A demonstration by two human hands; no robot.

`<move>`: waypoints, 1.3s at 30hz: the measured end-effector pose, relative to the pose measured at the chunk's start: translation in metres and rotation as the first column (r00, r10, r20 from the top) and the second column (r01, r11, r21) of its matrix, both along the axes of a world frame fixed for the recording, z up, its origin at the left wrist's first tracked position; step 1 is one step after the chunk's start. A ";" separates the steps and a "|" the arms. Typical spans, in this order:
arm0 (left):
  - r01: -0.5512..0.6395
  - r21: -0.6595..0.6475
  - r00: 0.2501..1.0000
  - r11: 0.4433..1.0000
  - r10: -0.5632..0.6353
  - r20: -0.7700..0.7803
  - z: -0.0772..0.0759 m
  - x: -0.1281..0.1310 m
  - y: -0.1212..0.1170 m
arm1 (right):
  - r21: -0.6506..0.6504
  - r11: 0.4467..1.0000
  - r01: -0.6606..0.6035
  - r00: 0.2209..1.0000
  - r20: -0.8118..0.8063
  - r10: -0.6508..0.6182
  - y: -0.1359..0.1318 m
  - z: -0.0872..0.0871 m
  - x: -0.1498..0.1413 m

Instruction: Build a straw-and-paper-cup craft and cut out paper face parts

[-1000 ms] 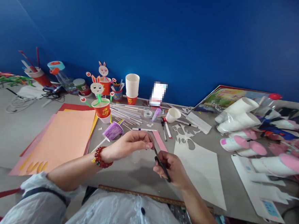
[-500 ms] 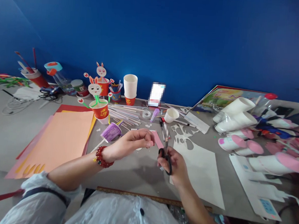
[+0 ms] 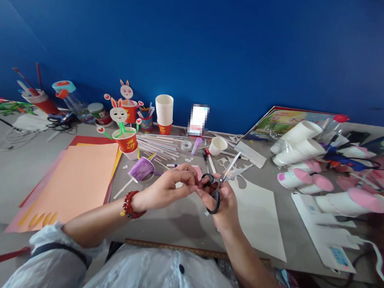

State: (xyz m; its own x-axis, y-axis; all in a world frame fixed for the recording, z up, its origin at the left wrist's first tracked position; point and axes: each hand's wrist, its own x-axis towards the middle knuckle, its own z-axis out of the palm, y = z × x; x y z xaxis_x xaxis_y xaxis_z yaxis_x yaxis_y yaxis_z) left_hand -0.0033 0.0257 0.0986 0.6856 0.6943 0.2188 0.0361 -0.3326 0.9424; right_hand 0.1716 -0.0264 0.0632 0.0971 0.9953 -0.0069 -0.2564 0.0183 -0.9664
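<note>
Black-handled scissors [image 3: 221,180] rest in my right hand [image 3: 224,204], their blades spread apart and pointing away to the upper right. The thumb and forefinger of that hand reach toward my left fingertips and meet them. My left hand [image 3: 171,185] is closed in a pinch; whatever is between its fingers is too small or hidden to make out. Behind the fingers lies a strip of pink paper [image 3: 196,171], partly covered. Under and beyond the right hand is a white paper sheet [image 3: 261,212] with cut-out holes at its far end.
Left of my hands lie a purple-coloured cup [image 3: 140,170] and stacked coloured paper [image 3: 84,180]. Rabbit-faced cups [image 3: 126,141] stand behind, near paper straws [image 3: 159,146]. A white cup [image 3: 218,146] and markers [image 3: 211,161] lie ahead; a power strip [image 3: 320,232] is at right.
My right hand has turned the scissors so the blades open to the upper right, and its fingers have come to my left fingertips. The left hand has barely moved.
</note>
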 end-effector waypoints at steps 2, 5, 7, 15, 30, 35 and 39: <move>-0.003 0.021 1.000 1.000 0.003 -0.018 0.001 0.000 -0.001 | -0.005 1.000 0.008 1.000 -0.010 -0.008 -0.001 0.001 -0.002; -0.012 0.040 0.999 0.999 0.013 -0.031 0.001 0.000 -0.003 | 0.014 1.000 0.026 0.999 -0.039 -0.025 -0.003 -0.001 -0.006; -0.031 0.054 0.999 0.998 0.032 -0.020 -0.001 -0.001 -0.006 | 0.033 0.998 0.055 0.998 -0.034 -0.054 -0.005 -0.004 -0.007; -0.169 0.121 0.985 0.978 0.162 0.061 -0.025 -0.001 -0.021 | 0.063 0.989 0.137 0.987 0.075 -0.141 -0.009 -0.018 -0.012; -0.248 -0.188 0.939 0.950 0.283 0.196 -0.026 0.000 -0.019 | -0.125 0.976 -0.179 0.951 0.232 0.204 -0.016 -0.006 0.003; -0.210 -0.189 0.931 0.959 0.255 0.262 -0.021 0.001 -0.015 | -0.268 0.895 -0.356 0.893 0.186 0.410 -0.025 -0.011 0.009; -0.196 -0.222 0.938 0.955 0.248 0.241 -0.022 0.003 -0.014 | -0.298 0.885 -0.358 0.896 0.157 0.416 -0.026 -0.011 0.007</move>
State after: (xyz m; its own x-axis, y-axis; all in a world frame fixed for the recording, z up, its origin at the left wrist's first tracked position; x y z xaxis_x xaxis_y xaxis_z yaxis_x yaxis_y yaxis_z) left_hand -0.0002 0.0116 0.0766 0.4448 0.8688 0.2177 -0.1702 -0.1566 0.9729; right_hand 0.1785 -0.0519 0.0526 -0.2678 0.9194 -0.2881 0.0176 -0.2944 -0.9555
